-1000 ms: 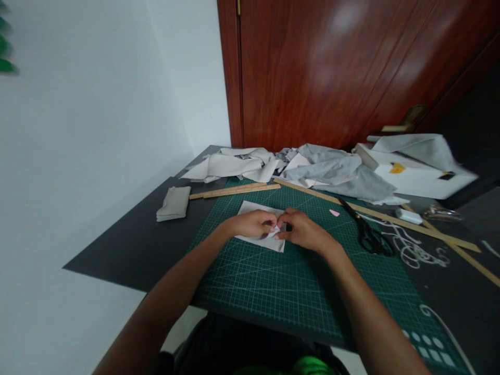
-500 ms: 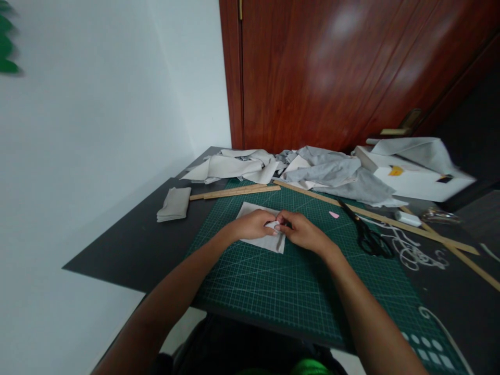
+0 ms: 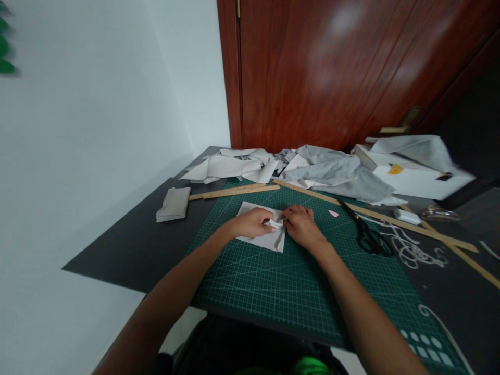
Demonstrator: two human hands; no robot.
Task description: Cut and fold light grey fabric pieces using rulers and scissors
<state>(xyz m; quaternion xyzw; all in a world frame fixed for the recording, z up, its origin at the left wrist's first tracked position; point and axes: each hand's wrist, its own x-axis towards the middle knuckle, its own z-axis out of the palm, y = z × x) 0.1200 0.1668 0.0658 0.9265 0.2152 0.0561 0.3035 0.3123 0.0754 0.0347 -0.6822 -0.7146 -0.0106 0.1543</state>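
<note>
A small pale piece of fabric (image 3: 265,241) lies on the green cutting mat (image 3: 250,286), with its middle bunched up into a fold. My left hand (image 3: 253,223) pinches this fold from the left, thumb and fingers curled around it. From the other side, my right hand (image 3: 300,224) has its fingers closed at the fabric's right edge. The fingertips of both hands are close together, and part of the fabric is hidden under them.
Black scissors (image 3: 369,234) lie to the right, beside tangled white cord (image 3: 414,250). Wooden rulers (image 3: 242,191) cross the back of the mat. Folded fabric (image 3: 174,204) sits left; crumpled grey cloth (image 3: 332,172) and a white box (image 3: 422,174) stand behind. A pink scrap (image 3: 333,213) is near the scissors.
My right hand has turned over the fabric's right edge, its back now more toward me. The fingertips have drawn slightly apart, and more of the bunched fold shows between them.
</note>
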